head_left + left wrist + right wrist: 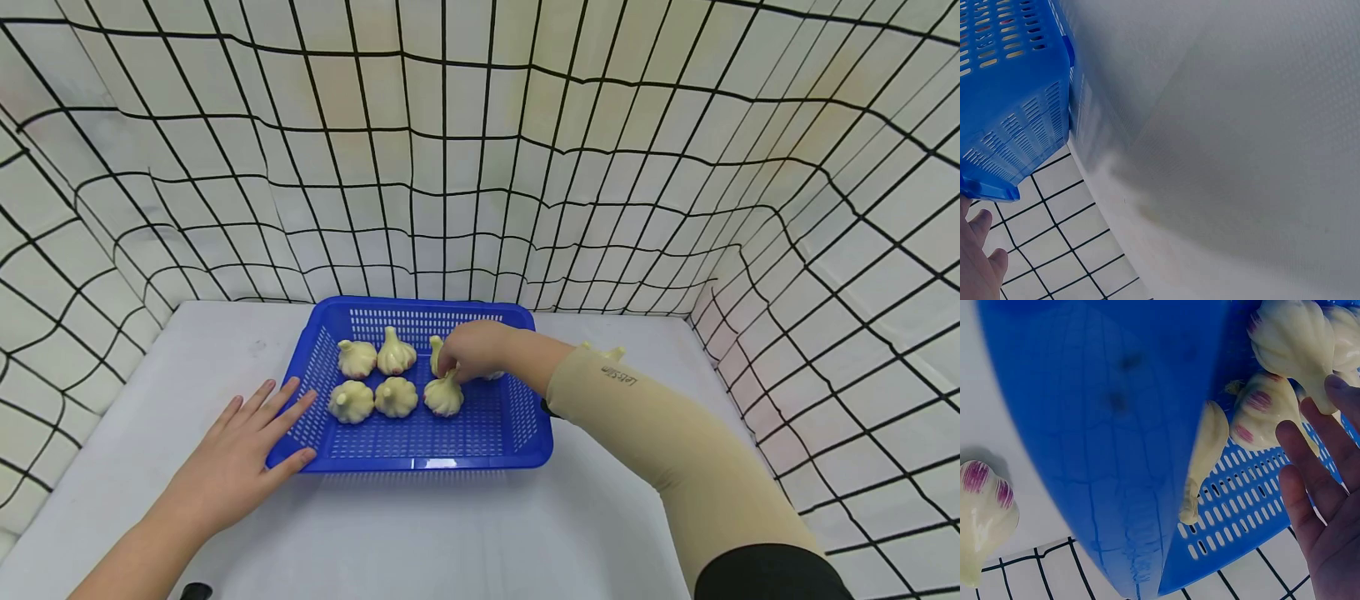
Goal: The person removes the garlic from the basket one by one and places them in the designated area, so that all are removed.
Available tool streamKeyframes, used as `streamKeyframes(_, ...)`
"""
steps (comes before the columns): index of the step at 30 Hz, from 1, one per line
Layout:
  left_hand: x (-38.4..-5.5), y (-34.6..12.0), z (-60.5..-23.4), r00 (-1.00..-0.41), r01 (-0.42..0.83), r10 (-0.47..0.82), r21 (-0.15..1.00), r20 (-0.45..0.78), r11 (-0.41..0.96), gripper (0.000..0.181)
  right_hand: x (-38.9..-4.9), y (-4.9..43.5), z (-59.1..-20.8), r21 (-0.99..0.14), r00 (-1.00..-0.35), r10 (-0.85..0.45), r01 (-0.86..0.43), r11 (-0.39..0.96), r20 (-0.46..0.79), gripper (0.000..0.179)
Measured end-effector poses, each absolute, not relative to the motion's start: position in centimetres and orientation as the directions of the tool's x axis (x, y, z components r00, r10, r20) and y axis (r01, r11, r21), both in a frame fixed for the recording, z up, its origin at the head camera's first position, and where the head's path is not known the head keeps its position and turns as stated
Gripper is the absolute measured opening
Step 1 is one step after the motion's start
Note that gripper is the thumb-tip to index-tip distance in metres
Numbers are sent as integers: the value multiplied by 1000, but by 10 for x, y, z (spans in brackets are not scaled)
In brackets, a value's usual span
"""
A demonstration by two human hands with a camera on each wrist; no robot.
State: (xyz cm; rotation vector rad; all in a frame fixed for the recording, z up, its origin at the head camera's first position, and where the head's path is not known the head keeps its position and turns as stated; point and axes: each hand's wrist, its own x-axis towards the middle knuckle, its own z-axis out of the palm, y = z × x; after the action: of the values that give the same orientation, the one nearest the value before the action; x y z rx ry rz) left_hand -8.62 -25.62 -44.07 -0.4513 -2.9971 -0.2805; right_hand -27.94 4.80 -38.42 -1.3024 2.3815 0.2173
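My right hand (476, 350) reaches into a blue plastic basket (480, 462) and pinches the stem of a garlic bulb (443, 397) in the front row. In the right wrist view its fingers (1310, 487) lie at the stem of that garlic bulb (1291, 340). Several other garlic bulbs (357, 359) stand in two rows in the basket's left half; one more (436, 354) is partly covered by the right hand. My left hand (251, 437) lies spread, its straight fingers touching the basket's left rim.
Outside the basket on the right, garlic (611, 353) shows partly behind the right forearm; one bulb (988, 509) appears on the white tabletop (480, 550) in the right wrist view. Black grid netting (442, 137) over white sheeting encloses the table's back and sides.
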Motion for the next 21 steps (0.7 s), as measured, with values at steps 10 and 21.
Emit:
streamKeyframes(10,-86,-257,-440,-949,303,283,158,137,940,78,-276,46,-383,-29,-467,-770,-847,530,-435,24)
streamKeyframes(21,-86,-257,-440,-947,310,289,170,137,935,77,-278,53,-382,-94,-495,-771,-815,572,-401,24)
